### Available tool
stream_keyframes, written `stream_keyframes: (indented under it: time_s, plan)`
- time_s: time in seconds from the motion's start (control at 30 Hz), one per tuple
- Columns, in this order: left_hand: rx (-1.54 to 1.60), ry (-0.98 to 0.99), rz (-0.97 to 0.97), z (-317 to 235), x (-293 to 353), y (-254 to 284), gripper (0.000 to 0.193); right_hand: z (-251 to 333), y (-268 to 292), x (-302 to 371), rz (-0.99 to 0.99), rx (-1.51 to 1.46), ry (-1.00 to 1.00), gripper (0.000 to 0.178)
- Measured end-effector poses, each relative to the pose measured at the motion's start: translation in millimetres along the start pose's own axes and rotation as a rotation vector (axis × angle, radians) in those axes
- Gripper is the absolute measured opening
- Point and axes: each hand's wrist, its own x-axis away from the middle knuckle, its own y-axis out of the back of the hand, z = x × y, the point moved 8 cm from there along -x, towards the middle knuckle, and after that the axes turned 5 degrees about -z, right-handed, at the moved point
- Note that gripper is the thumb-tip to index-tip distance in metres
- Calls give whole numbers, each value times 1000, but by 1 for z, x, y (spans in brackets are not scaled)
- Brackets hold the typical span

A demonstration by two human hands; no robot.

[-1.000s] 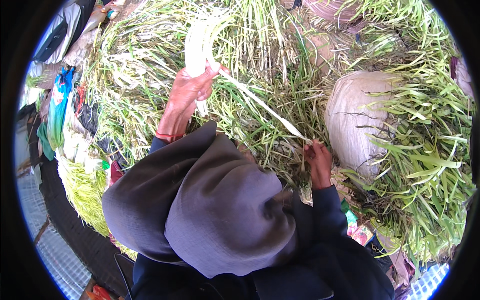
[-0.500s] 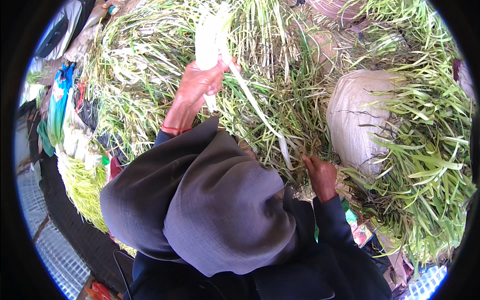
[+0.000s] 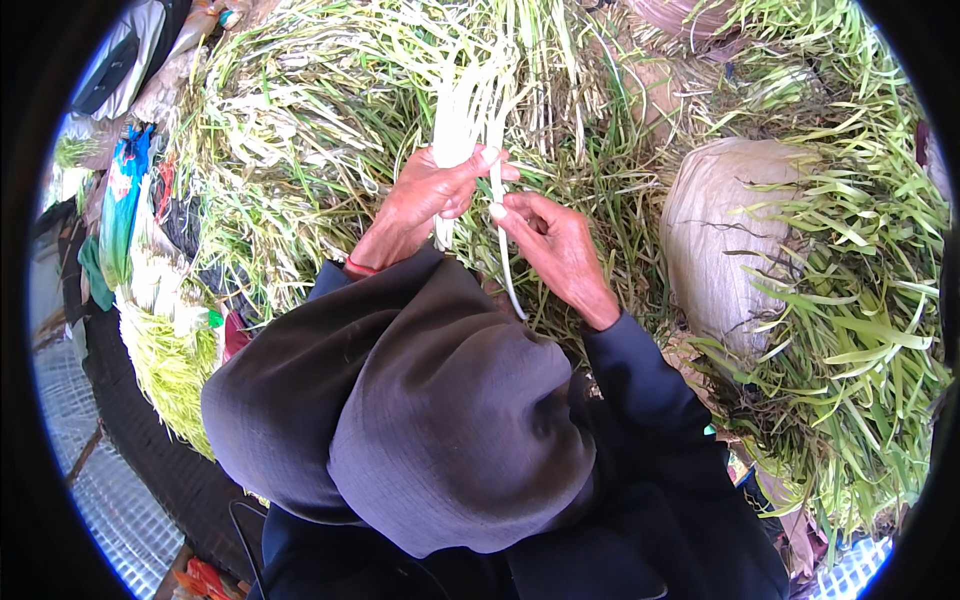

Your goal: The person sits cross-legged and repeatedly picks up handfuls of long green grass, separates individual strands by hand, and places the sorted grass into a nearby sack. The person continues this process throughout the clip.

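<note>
My left hand (image 3: 420,197), with a red string round its wrist, is closed round a bunch of long, pale, leek-like stalks (image 3: 456,130). Their white lower ends poke out beneath the fist, and the thin leaves fan away from me. Close beside it, my right hand (image 3: 560,245) pinches a single pale stalk (image 3: 507,262) between thumb and fingertips. That stalk's upper part runs up past the left thumb, and its tail dangles toward my lap. Both hands are above a spread heap of green and yellowed leaves (image 3: 300,150).
A whitish sack (image 3: 725,240) bulges at the right, with more long green leaves (image 3: 870,350) piled over and around it. Bundled yellow-green stalks (image 3: 165,370) lie at the left by a blue-green bag (image 3: 127,200). Dark grey cloth (image 3: 450,420) covers my front.
My right hand has come up and left from low beside the heap to the bunch, and now pinches a stalk. My left hand has shifted slightly right and nearer with the bunch.
</note>
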Motion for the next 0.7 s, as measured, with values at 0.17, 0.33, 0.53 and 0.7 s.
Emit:
stream_keyframes:
  time_s: [0.17, 0.33, 0.53, 0.7]
  plan:
    - [-2, -45, -22, -1, 0, 4, 33, -19, -8, -4, -32, -246, -145, 22]
    - [-145, -12, -60, 0, 3, 6, 30, -29, 7, 2, -143, -207, -179, 23]
    - [43, -89, -125, -7, 4, 10, 31, -58, 19, 15, -165, -191, -274, 22]
    - [115, -235, -226, -25, -6, 42, 30, -102, 61, 55, -197, 45, -364, 27]
